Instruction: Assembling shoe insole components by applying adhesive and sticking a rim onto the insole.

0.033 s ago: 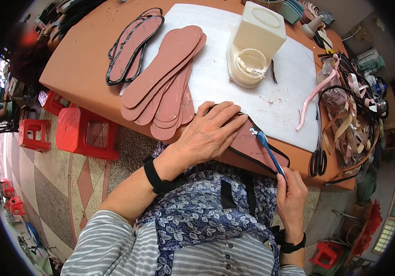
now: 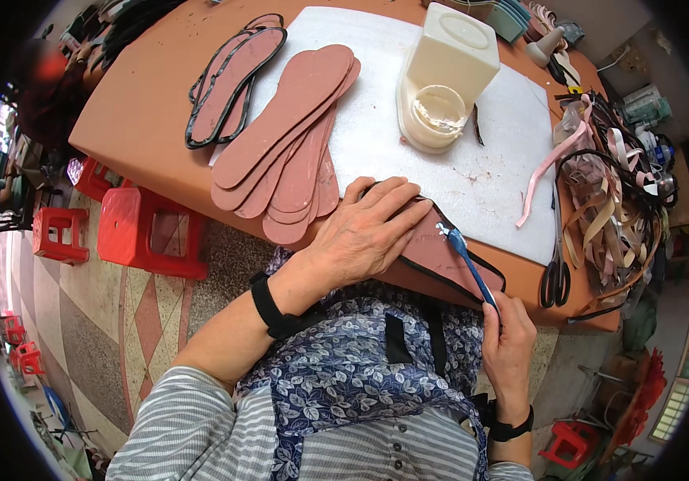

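Observation:
On the near edge of the table lies a pinkish-brown insole (image 2: 427, 250) with black binding round its rim. My left hand (image 2: 372, 232) rests flat across its left part, fingers stretched out, hiding that end. Between the thumb and fingers of my right hand (image 2: 509, 333) is a slim blue brush (image 2: 472, 268). White paste clings to the brush's tip, which is over the insole near the bound edge. Beyond my hands stands a cream plastic container (image 2: 450, 56) with a round open cup (image 2: 438, 112) in front, smeared inside with white paste.
Plain insoles (image 2: 288, 128) lie fanned out at left, beside several black-edged ones (image 2: 236, 76). A white foam sheet (image 2: 513, 152) covers part of the table. Black-handled scissors (image 2: 555, 280) and a heap of strips (image 2: 601, 192) sit at right. Red stools (image 2: 132, 228) stand left.

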Tool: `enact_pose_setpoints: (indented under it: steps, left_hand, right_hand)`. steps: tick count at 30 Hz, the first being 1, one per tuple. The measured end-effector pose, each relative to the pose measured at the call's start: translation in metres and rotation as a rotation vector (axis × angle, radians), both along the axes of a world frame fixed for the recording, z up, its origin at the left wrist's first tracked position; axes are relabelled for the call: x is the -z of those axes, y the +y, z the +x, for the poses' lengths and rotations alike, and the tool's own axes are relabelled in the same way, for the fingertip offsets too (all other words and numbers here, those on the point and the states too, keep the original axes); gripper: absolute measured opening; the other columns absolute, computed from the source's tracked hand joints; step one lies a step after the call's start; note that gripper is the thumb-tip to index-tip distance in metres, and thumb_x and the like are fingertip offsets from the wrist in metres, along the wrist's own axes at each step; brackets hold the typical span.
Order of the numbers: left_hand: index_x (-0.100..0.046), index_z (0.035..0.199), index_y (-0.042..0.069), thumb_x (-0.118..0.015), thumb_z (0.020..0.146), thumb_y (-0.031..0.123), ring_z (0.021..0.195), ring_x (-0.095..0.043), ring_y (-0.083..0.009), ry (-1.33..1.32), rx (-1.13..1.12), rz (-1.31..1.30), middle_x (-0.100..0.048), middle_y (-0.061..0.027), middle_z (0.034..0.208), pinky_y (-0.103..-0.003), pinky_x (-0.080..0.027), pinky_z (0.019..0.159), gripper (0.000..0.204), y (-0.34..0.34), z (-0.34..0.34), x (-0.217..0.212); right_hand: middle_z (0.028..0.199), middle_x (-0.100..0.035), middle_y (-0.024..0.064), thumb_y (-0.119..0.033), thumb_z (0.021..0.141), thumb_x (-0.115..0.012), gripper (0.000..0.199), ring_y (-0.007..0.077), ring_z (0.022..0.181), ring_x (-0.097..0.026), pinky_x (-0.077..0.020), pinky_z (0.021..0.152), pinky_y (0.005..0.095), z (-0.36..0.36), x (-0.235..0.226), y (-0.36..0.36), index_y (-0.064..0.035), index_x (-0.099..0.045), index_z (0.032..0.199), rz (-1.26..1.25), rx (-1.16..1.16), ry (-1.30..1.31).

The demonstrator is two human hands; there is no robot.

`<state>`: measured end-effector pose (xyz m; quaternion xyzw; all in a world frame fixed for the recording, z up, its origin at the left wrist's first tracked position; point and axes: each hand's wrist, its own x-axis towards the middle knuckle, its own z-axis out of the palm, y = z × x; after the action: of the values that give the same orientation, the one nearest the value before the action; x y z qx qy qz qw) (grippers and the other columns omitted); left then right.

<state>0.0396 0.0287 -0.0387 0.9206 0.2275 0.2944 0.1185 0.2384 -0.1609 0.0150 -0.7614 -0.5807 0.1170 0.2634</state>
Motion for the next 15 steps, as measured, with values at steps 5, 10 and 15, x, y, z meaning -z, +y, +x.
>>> enact_pose_setpoints:
  steps: [5,10,15]
  left_hand:
    - [-0.059,0.13,0.007,-0.064,0.089,0.015,0.126,-0.052,-0.0276,-0.002,-0.003,-0.004,-0.055,-0.0122,0.131,-0.042,-0.035,0.103,0.041,0.0,-0.001,0.001]
    - [-0.059,0.128,0.008,-0.064,0.09,0.015,0.126,-0.051,-0.0277,-0.012,-0.001,-0.01,-0.055,-0.0126,0.131,-0.043,-0.036,0.102,0.04,0.001,-0.001,0.0]
    - [-0.06,0.128,0.008,-0.064,0.09,0.016,0.127,-0.051,-0.0283,-0.008,0.004,-0.016,-0.055,-0.0126,0.132,-0.043,-0.037,0.102,0.039,0.001,-0.001,0.0]
  right_hand:
    - [0.081,-0.059,0.0168,-0.003,0.093,-0.062,0.014,0.0312,0.068,-0.061,-0.0471,0.062,0.0377,0.0,-0.004,0.0,0.0009,-0.066,0.106,-0.027,-0.009,0.088]
    - [0.079,-0.059,0.0153,-0.004,0.093,-0.061,0.016,0.026,0.068,-0.06,-0.0462,0.061,0.0351,0.007,-0.011,0.019,0.0025,-0.066,0.107,0.065,-0.04,0.127]
    - [0.08,-0.063,0.0177,-0.008,0.095,-0.06,0.015,0.0303,0.069,-0.062,-0.0469,0.063,0.037,0.026,-0.016,0.072,0.0044,-0.065,0.102,0.21,-0.039,0.0]
